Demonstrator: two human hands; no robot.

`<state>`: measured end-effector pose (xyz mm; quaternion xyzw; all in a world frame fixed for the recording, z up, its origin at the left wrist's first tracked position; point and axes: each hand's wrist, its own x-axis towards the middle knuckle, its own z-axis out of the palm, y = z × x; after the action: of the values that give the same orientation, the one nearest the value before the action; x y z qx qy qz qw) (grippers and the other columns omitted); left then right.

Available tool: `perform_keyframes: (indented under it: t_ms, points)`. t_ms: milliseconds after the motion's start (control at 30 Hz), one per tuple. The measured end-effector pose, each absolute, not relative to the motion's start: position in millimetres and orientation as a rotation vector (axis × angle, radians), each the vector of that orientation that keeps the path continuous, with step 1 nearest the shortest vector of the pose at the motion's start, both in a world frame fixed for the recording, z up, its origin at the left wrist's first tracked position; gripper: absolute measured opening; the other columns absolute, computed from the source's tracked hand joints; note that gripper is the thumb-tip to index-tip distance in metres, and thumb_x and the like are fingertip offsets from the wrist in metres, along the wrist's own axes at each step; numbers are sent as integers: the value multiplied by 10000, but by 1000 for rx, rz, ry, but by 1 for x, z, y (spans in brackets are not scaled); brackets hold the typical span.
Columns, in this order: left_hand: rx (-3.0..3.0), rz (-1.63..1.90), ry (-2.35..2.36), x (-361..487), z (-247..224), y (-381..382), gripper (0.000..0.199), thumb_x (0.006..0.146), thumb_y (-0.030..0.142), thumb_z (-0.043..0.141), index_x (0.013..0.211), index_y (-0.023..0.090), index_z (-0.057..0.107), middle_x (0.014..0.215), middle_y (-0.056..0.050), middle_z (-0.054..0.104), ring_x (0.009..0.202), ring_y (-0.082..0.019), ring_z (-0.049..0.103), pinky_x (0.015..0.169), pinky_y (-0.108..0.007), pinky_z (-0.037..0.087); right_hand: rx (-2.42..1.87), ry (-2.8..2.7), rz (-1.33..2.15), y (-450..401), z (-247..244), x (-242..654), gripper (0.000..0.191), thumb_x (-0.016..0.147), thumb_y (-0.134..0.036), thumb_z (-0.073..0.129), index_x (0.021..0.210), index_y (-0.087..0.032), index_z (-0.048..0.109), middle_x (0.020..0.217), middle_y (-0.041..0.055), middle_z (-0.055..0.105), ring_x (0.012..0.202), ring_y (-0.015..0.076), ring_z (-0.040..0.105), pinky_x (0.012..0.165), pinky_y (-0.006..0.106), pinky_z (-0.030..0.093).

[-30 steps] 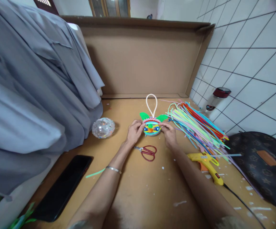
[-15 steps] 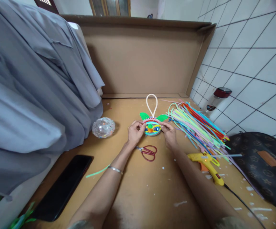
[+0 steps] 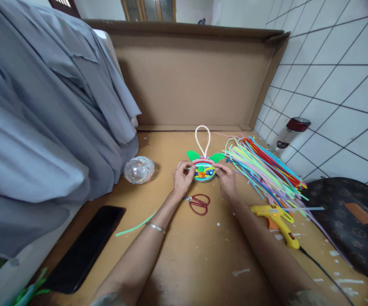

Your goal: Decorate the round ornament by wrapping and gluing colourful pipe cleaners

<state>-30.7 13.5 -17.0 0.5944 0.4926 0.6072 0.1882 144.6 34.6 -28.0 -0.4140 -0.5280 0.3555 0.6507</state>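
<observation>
Both hands close on a small round craft ornament (image 3: pixel 203 173) that looks made of pipe cleaners. It has blue, yellow, orange and green parts on its face, green ears (image 3: pixel 192 156), a pink and red band, and a white loop (image 3: pixel 202 131) rising from its top. My left hand (image 3: pixel 183 175) pinches its left edge between thumb and fingers. At the right edge, my right hand (image 3: pixel 226 176) has its fingertips closed on the rim. Just below the ornament lie red-handled scissors (image 3: pixel 199 205), their blades partly hidden by my left wrist.
A pile of coloured pipe cleaners (image 3: pixel 263 165) and a yellow glue gun (image 3: pixel 277 216) lie on the right, near a dark bag (image 3: pixel 339 221) and a bottle (image 3: pixel 287 136). To the left are a clear ball (image 3: pixel 139 170), a black phone (image 3: pixel 86 248) and grey cloth (image 3: pixel 59 106). Cardboard (image 3: pixel 190 80) stands behind.
My left hand has shifted slightly to the right along the ornament's edge. Both hands keep hold of it, and the ornament stays in nearly the same place.
</observation>
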Motion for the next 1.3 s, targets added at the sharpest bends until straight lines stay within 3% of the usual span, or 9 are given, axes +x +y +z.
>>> perform_keyframes:
  t_ms: [467,767,1000,1300]
  points:
    - [1754,1715,1384,-31,-18,12,172,878,357,588,833,202,647,880,-51,651,825,-172,607,704,-279,510,-931,-1217,815,34,-25,146,135,711,-302,652,771,-244,758,885,28,674,917,219,593,886,372,469]
    - [1815,1783,1320,-29,-22,11,168,915,315,563,935,202,686,1001,-78,600,983,-194,595,679,-263,529,-919,-1258,778,32,-26,145,160,741,-303,637,814,-248,768,920,31,691,945,220,592,904,367,467]
    - [1910,1818,1318,-31,-25,14,187,934,279,532,937,199,701,1038,-78,571,1018,-198,594,881,-348,529,-926,-1291,767,32,-24,145,166,754,-322,639,815,-251,776,912,39,677,949,229,582,912,389,460]
    - [1906,1750,1352,-30,-24,14,200,942,285,506,927,200,686,1056,-79,547,1031,-204,584,886,-336,519,-939,-1289,789,33,-23,145,155,731,-318,640,786,-242,763,890,36,649,929,226,568,895,379,459]
